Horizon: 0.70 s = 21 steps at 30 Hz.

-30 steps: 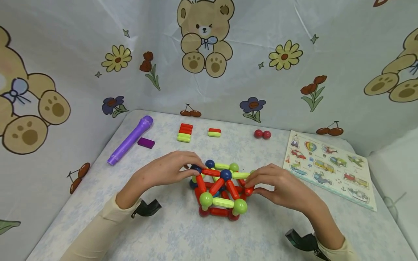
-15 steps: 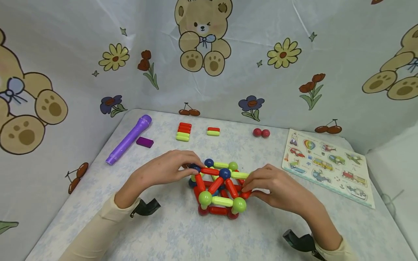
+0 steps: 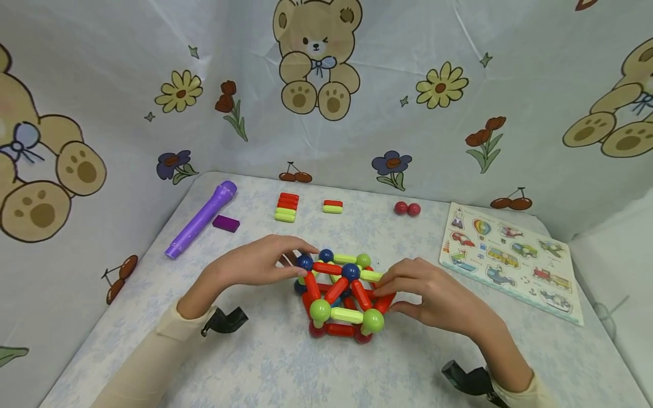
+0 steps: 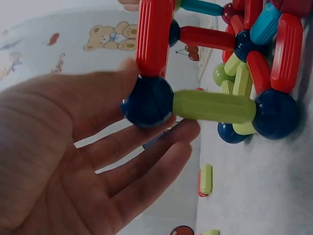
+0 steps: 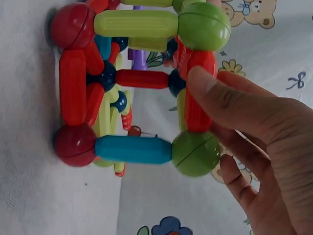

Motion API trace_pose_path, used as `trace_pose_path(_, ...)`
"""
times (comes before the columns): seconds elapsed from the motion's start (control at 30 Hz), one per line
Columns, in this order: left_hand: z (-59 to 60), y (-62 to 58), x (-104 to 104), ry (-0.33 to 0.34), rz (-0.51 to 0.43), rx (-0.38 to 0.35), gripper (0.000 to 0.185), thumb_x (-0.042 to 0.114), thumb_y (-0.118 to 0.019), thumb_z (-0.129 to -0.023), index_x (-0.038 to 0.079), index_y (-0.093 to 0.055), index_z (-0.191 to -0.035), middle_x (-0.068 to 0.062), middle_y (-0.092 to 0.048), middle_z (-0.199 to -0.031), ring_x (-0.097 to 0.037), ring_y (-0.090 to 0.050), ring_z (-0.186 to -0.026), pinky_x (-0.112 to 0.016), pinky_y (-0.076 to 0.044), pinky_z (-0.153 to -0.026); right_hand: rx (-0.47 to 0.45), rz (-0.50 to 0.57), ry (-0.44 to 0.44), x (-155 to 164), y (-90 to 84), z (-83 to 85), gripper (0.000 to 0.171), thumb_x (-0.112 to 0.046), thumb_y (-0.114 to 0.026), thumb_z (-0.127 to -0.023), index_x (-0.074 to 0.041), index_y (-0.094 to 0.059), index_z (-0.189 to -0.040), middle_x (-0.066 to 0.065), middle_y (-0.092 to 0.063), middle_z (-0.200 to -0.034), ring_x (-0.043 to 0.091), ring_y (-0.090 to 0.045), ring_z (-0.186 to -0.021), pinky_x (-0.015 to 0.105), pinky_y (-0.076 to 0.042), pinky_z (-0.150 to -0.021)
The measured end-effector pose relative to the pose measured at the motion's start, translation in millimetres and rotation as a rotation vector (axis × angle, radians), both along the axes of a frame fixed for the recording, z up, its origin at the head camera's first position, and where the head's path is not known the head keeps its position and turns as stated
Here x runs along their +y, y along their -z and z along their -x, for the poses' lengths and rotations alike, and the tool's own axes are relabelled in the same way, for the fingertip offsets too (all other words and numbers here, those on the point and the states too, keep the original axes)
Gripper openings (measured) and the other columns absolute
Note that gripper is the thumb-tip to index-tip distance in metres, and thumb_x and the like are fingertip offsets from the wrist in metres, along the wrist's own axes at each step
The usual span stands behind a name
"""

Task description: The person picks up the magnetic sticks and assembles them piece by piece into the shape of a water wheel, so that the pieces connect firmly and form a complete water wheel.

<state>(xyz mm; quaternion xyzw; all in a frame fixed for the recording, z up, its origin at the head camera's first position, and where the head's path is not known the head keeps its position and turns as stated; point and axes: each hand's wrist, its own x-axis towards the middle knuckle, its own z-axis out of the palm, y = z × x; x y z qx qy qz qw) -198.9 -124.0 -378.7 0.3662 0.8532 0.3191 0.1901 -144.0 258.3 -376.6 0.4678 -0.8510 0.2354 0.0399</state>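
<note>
On the table [image 3: 255, 362], btwn L hand [image 3: 260, 260] & R hand [image 3: 433, 292], sits a multicolored ball-and-rod structure [image 3: 336, 290]. L hand lightly holds its navy corner ball [image 3: 304, 262]; R hand pinches a red rod [image 5: 198, 117] at R side.

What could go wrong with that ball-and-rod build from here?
The left hand pinches a blue ball and the right hand a red rod, so an uneven tug might pull the build apart. The two loose red balls at the back could roll away if the table is bumped.
</note>
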Motion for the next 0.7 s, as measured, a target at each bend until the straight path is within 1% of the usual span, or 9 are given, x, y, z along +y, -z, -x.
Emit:
trace_pose_path(0.07, 4.0, 5.8, -4.6, 0.002, -0.021, -0.077, 0.052, 0.027, -0.076, -0.104, 0.013, -0.061, -0.152, -0.007, -0.063, -0.151, -0.023, -0.071, -0.121, -0.034, -0.062, -0.096, -0.033, 0.027, 0.046, 5.0, 3.1, 1.0, 0.061, -0.016, -0.099, -0.078, -0.023, -0.074, -0.134, -0.01, -0.069, -0.134, 0.012, -0.063, -0.123, 0.029, -0.058, -0.097)
trace_pose_path(0.13, 6.3, 11.8, -9.5, -0.011, -0.036, -0.13, 0.053, 0.025, -0.077, -0.103, 0.013, -0.06, -0.152, -0.008, -0.063, -0.15, -0.028, -0.07, -0.124, -0.036, -0.062, -0.097, -0.07, 0.053, 0.112, 11.0, 8.5, 2.2, 0.075, -0.019, -0.099, -0.078, -0.023, -0.067, -0.145, -0.007, -0.063, -0.143, 0.013, -0.06, -0.129, 0.027, -0.057, -0.1)
trace_pose_path(0.2, 7.0, 19.5, -14.3, -0.036, -0.044, -0.157, 0.051, 0.024, -0.078, -0.102, 0.012, -0.062, -0.149, -0.007, -0.065, -0.145, -0.032, -0.069, -0.126, -0.038, -0.061, -0.098, -0.106, 0.097, 0.167, 16.4, 16.7, 4.0, 0.083, -0.017, -0.098, -0.078, -0.021, -0.06, -0.152, -0.003, -0.06, -0.148, 0.015, -0.059, -0.132, 0.024, -0.056, -0.101)
trace_pose_path(0.27, 7.2, 29.3, -16.5, -0.061, -0.052, -0.171, 0.048, 0.024, -0.079, -0.101, 0.012, -0.064, -0.145, -0.006, -0.067, -0.141, -0.032, -0.068, -0.127, -0.038, -0.061, -0.099, -0.141, 0.144, 0.203, 22.3, 27.2, 5.4, 0.087, -0.013, -0.097, -0.079, -0.019, -0.056, -0.156, 0.0, -0.059, -0.149, 0.017, -0.06, -0.13, 0.024, -0.056, -0.099)
trace_pose_path(0.37, 5.2, 46.8, -19.1, -0.073, -0.076, -0.18, 0.038, 0.024, -0.08, -0.1, 0.011, -0.068, -0.134, -0.005, -0.071, -0.134, -0.029, -0.068, -0.126, -0.038, -0.061, -0.099, -0.212, 0.195, 0.221, 27.3, 45.5, 7.2, 0.081, -0.009, -0.092, -0.085, -0.017, -0.054, -0.156, 0.005, -0.061, -0.148, 0.016, -0.061, -0.127, 0.028, -0.059, -0.095)
trace_pose_path(0.47, 1.8, 63.4, -17.9, -0.06, -0.129, -0.188, 0.033, 0.022, -0.081, -0.099, 0.011, -0.069, -0.128, -0.005, -0.073, -0.129, -0.027, -0.07, -0.123, -0.036, -0.062, -0.097, -0.322, 0.215, 0.232, 28.1, 62.8, 6.6, 0.07, -0.011, -0.086, -0.092, -0.016, -0.056, -0.155, 0.005, -0.061, -0.15, 0.011, -0.061, -0.128, 0.038, -0.062, -0.094)
trace_pose_path(0.53, -0.7, 72.2, -14.6, -0.064, -0.151, -0.183, 0.029, 0.023, -0.081, -0.099, 0.012, -0.069, -0.123, -0.004, -0.075, -0.125, -0.024, -0.072, -0.117, -0.034, -0.062, -0.095, -0.382, 0.218, 0.246, 26.3, 72.4, 5.2, 0.063, -0.01, -0.084, -0.095, -0.014, -0.058, -0.152, 0.004, -0.062, -0.149, 0.007, -0.06, -0.127, 0.041, -0.062, -0.095)
trace_pose_path(0.6, -3.2, 79.1, -10.0, -0.082, -0.159, -0.167, 0.029, 0.026, -0.081, -0.099, 0.014, -0.069, -0.123, -0.002, -0.076, -0.122, -0.021, -0.073, -0.111, -0.032, -0.062, -0.093, -0.421, 0.219, 0.258, 22.3, 79.8, 3.6, 0.056, -0.008, -0.083, -0.096, -0.01, -0.061, -0.148, 0.004, -0.066, -0.143, 0.007, -0.063, -0.123, 0.042, -0.062, -0.095)
trace_pose_path(0.7, -5.8, 85.7, -1.7, -0.126, -0.142, -0.131, 0.029, 0.03, -0.081, -0.099, 0.016, -0.067, -0.12, 0.001, -0.076, -0.116, -0.015, -0.072, -0.102, -0.03, -0.06, -0.088, -0.443, 0.208, 0.282, 15.6, 88.8, 2.1, 0.045, -0.005, -0.08, -0.097, -0.007, -0.066, -0.139, 0.005, -0.072, -0.131, 0.01, -0.067, -0.115, 0.037, -0.062, -0.095)
